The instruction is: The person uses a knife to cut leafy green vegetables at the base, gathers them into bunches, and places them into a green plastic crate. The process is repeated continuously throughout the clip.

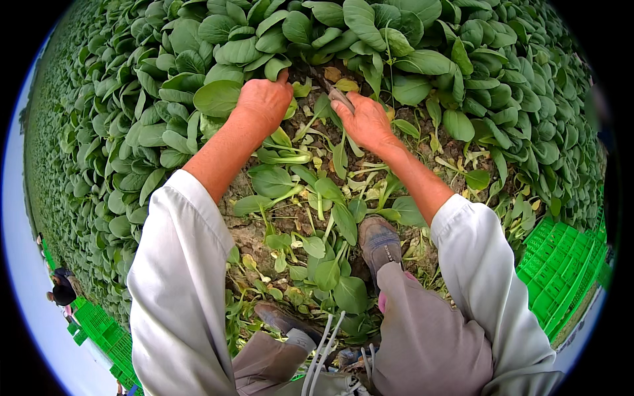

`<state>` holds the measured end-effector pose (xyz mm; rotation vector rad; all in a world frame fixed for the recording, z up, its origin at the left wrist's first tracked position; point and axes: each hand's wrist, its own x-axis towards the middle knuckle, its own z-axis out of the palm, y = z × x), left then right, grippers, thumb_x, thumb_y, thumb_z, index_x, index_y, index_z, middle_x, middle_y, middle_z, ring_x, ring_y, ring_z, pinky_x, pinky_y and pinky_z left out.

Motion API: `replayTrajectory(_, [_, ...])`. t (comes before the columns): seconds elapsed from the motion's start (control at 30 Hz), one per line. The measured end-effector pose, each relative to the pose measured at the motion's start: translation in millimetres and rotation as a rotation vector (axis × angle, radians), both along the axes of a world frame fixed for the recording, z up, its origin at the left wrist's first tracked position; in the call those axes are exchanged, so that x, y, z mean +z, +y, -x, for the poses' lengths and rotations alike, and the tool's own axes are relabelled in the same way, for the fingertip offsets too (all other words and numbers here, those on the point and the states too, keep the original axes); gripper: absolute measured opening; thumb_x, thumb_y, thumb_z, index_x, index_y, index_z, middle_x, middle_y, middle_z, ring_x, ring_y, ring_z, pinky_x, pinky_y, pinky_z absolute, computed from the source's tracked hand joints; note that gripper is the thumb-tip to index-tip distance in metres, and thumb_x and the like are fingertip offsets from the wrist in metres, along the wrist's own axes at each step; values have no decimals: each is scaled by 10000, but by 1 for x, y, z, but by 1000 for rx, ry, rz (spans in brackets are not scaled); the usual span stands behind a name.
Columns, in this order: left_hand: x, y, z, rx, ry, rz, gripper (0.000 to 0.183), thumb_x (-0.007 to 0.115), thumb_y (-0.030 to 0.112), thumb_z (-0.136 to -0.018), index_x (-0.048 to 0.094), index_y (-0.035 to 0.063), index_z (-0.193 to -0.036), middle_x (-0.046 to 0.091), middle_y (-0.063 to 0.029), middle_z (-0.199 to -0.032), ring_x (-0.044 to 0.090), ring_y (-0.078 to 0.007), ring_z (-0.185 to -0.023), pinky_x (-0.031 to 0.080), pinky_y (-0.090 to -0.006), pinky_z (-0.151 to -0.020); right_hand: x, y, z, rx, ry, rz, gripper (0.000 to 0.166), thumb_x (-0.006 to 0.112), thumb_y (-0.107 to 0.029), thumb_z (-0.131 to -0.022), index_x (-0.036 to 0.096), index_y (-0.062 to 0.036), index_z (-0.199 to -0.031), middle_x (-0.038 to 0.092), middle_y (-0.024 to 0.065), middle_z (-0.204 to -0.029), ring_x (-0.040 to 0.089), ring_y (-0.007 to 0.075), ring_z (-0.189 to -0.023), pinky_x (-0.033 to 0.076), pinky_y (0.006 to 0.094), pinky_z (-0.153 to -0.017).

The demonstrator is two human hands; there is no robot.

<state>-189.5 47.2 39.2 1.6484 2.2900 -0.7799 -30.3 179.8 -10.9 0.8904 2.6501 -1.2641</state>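
My left hand (267,101) reaches in among the leafy green plants (237,51) at the edge of the standing crop. Its fingers are partly hidden by leaves, so its hold on a plant cannot be made out. My right hand (364,119) is closed around the handle of a knife (341,97). The dark blade points up and left toward the plant bases, its tip in shade. Cut leaves (271,181), some with pale stalks, lie scattered on the soil below both hands.
Dense rows of leafy plants stand ahead and on both sides. Green plastic crates (557,272) are stacked at the right, and more crates (99,329) stand at the lower left near a person (63,288) in dark clothing. My shoes (380,242) rest among the loose leaves.
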Motion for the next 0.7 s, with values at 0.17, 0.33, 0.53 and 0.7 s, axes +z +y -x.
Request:
replayTrajectory(0.17, [-28,-7,27,12,86,3,359,712,112,-711,628,103,-1060,520,-114,-1317,689,-252,-860,551,-361,-708,-3,3,10,112,-24,-159,352,543,-344,-947,576,-11,-1057,674,237,-867,638,445,-854,495,538,-754])
replayTrajectory(0.33, [-21,-17,32,-25,112,16,397,720,85,-679,636,99,-1067,492,-107,-1347,612,-248,-1100,545,-359,-790,2,2,3,179,-97,-219,344,538,-346,-952,542,-24,-1073,674,235,-851,643,443,-823,499,535,-729])
replayTrajectory(0.53, [-1,-8,29,57,100,151,491,723,121,-738,612,110,-1216,447,-81,-1463,669,-198,-1033,543,-325,-801,-5,-9,-18,179,-64,-179,330,532,-329,-956,536,-20,-1072,674,227,-837,647,436,-804,504,532,-716])
replayTrajectory(0.7, [-21,-31,37,-34,174,60,456,732,129,-735,646,94,-1181,383,-97,-1516,694,-232,-962,554,-337,-747,-9,-4,30,76,44,-66,357,544,-310,-948,562,1,-1123,671,235,-918,637,423,-888,494,498,-790])
